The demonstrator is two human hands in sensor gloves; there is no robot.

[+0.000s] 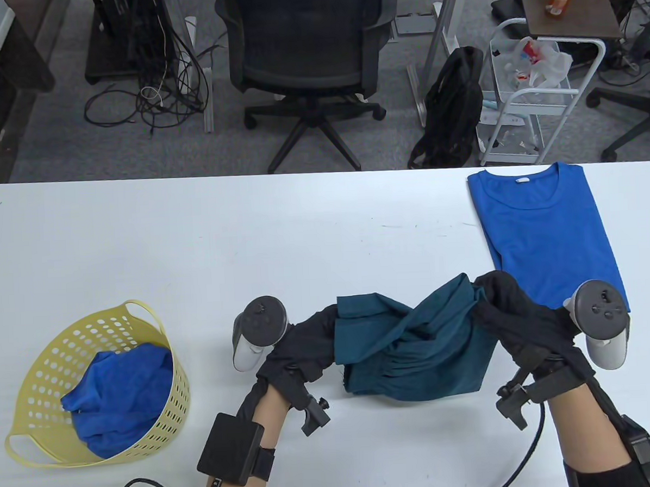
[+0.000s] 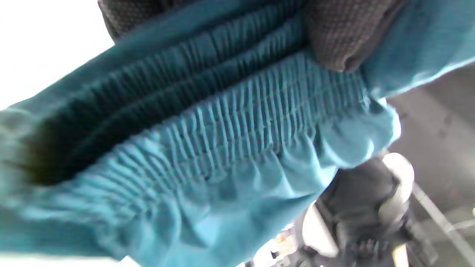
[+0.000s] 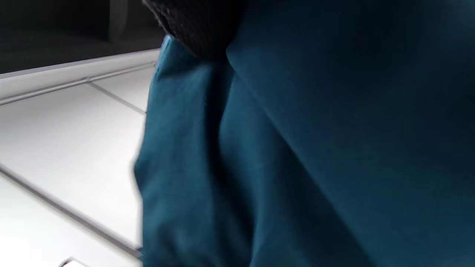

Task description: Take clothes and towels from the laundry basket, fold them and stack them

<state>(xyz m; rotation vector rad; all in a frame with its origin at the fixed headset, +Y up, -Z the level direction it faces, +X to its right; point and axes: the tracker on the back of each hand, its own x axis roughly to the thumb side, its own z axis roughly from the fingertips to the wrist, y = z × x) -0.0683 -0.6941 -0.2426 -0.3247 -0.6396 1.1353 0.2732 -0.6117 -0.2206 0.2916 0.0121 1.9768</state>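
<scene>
We see the left hand (image 1: 302, 337) and right hand (image 1: 510, 304) each gripping an end of a twisted teal garment (image 1: 412, 348) between them. Yellow basket (image 1: 160, 323) left of left hand; folded blue shirt (image 1: 547, 232) just beyond right hand.

A white table (image 1: 259, 230) carries everything. A yellow perforated basket (image 1: 161, 328) stands on it, well to the left of the left hand (image 1: 303, 342). A folded blue shirt (image 1: 547, 232) lies flat just beyond the right hand (image 1: 519, 309).
</scene>
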